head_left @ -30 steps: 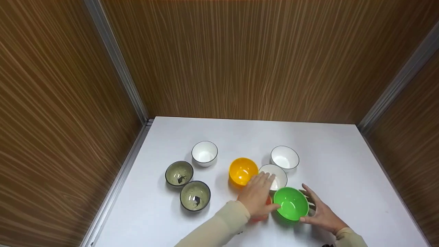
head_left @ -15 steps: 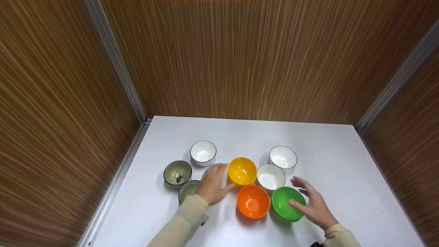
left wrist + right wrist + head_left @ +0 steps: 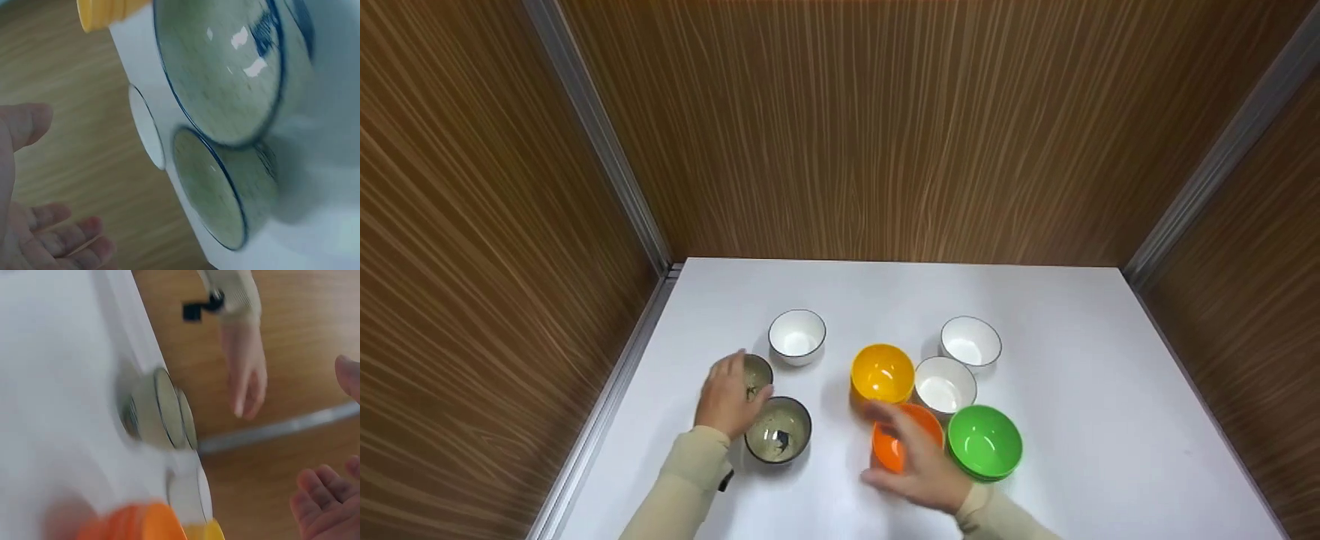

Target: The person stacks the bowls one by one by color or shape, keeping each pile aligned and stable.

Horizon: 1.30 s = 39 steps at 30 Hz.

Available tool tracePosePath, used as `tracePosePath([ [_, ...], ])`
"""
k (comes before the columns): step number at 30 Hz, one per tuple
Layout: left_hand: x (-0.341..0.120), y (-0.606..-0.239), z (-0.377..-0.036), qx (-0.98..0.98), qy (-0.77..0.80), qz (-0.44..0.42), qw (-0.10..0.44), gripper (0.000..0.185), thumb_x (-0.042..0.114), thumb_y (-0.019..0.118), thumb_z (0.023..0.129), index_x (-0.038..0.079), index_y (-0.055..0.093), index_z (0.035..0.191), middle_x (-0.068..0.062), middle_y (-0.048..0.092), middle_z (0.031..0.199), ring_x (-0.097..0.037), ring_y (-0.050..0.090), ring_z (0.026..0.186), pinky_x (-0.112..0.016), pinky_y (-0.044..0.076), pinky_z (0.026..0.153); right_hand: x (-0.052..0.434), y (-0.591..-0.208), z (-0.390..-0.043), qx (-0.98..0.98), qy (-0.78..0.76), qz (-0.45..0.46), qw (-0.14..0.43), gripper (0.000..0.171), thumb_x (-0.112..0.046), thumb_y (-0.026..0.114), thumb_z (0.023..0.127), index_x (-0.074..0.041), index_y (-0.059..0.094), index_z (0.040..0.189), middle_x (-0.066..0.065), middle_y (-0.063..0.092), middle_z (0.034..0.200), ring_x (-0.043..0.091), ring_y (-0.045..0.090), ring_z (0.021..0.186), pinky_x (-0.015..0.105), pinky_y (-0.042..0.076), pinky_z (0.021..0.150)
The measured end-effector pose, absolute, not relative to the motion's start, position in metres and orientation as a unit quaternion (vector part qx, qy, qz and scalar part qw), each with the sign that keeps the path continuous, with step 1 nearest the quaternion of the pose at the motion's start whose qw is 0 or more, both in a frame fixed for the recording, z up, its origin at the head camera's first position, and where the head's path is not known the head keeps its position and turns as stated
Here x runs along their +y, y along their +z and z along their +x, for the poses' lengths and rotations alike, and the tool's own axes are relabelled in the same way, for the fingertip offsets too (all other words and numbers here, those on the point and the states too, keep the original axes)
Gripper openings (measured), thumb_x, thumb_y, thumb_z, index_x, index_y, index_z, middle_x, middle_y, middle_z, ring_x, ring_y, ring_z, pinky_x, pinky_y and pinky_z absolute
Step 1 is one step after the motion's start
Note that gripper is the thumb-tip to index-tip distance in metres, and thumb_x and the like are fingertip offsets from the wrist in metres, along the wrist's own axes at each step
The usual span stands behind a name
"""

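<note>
My left hand (image 3: 726, 397) hovers over the farther grey-green bowl (image 3: 758, 377), fingers spread and holding nothing. In the left wrist view its thumb and fingers stand apart, above the bowls. The nearer grey-green bowl (image 3: 778, 430), dark-rimmed with a dark mark inside, sits just right of that hand. My right hand (image 3: 919, 466), slightly blurred, is spread over the orange bowl (image 3: 926, 422) and hides part of it; nothing is in its grasp. Right of the orange bowl stands a stack of green bowls (image 3: 985, 442). A yellow bowl (image 3: 883, 373) stands behind the orange one.
One white bowl (image 3: 797, 334) stands at the back left. Two more are on the right: a white bowl (image 3: 945, 385) beside the yellow one and a white bowl (image 3: 970, 342) behind it. Wood-grain panels (image 3: 885, 135) enclose the white table (image 3: 1072, 337) at the back and sides.
My left hand has swung left from over the orange bowl to the farther grey-green bowl. My right hand has left the green bowls and moved left over the orange bowl.
</note>
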<state>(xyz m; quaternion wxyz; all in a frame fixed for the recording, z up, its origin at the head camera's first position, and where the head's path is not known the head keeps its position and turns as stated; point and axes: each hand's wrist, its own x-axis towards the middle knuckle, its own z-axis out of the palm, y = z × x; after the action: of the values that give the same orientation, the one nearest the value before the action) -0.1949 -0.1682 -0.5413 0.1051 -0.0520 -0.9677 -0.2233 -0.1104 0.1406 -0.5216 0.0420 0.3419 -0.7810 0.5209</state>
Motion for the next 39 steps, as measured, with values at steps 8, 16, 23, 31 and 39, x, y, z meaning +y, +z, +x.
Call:
tracePosePath([
  [8,-0.193,-0.548,-0.204,-0.971,-0.231,0.013,0.063,0.09,0.04,0.071,0.084,-0.009,0.027,0.145,-0.033,0.035,0.141,-0.046,0.032,0.132,-0.057,0.028,0.11,0.083,-0.569,-0.106,-0.833,0.453,0.319,0.001,0.101,-0.055,0.073,0.077,-0.011,0.021,0.152,0.007,0.031,0.153,0.024,0.04,0.133,0.045,0.038,0.108],
  [16,-0.201,-0.559,-0.215,-0.973,-0.226,0.041,0.01,0.094,0.045,0.071,0.082,-0.011,0.027,0.144,-0.039,0.028,0.142,-0.053,0.029,0.131,-0.063,0.028,0.107,0.049,-0.604,-0.11,-0.878,0.425,0.218,-0.022,0.113,-0.071,0.068,0.069,-0.009,0.022,0.151,0.009,0.025,0.156,0.027,0.031,0.14,0.048,0.03,0.112],
  [23,-0.201,-0.565,-0.227,-0.974,-0.215,0.063,-0.029,0.11,0.058,0.073,0.074,-0.008,0.024,0.146,-0.04,0.022,0.145,-0.055,0.028,0.129,-0.065,0.031,0.103,0.036,-0.622,-0.119,-0.889,0.424,0.172,0.0,0.119,-0.064,0.076,0.066,-0.003,0.02,0.151,0.015,0.025,0.155,0.032,0.028,0.14,0.05,0.028,0.113],
  [31,-0.196,-0.579,-0.236,-0.971,-0.218,0.076,-0.065,0.116,0.06,0.075,0.071,-0.008,0.021,0.147,-0.039,0.022,0.145,-0.055,0.03,0.128,-0.067,0.034,0.099,0.028,-0.639,-0.127,-0.883,0.433,0.173,-0.047,0.121,-0.054,0.082,0.067,0.0,0.014,0.152,0.018,0.022,0.156,0.032,0.027,0.141,0.048,0.027,0.114],
  [39,-0.191,-0.581,-0.236,-0.97,-0.22,0.072,-0.069,0.112,0.057,0.075,0.073,-0.01,0.022,0.146,-0.037,0.029,0.142,-0.052,0.033,0.129,-0.065,0.035,0.101,0.026,-0.652,-0.135,-0.87,0.455,0.179,-0.064,0.121,-0.051,0.082,0.068,-0.001,0.011,0.152,0.016,0.023,0.155,0.027,0.033,0.138,0.044,0.029,0.113],
])
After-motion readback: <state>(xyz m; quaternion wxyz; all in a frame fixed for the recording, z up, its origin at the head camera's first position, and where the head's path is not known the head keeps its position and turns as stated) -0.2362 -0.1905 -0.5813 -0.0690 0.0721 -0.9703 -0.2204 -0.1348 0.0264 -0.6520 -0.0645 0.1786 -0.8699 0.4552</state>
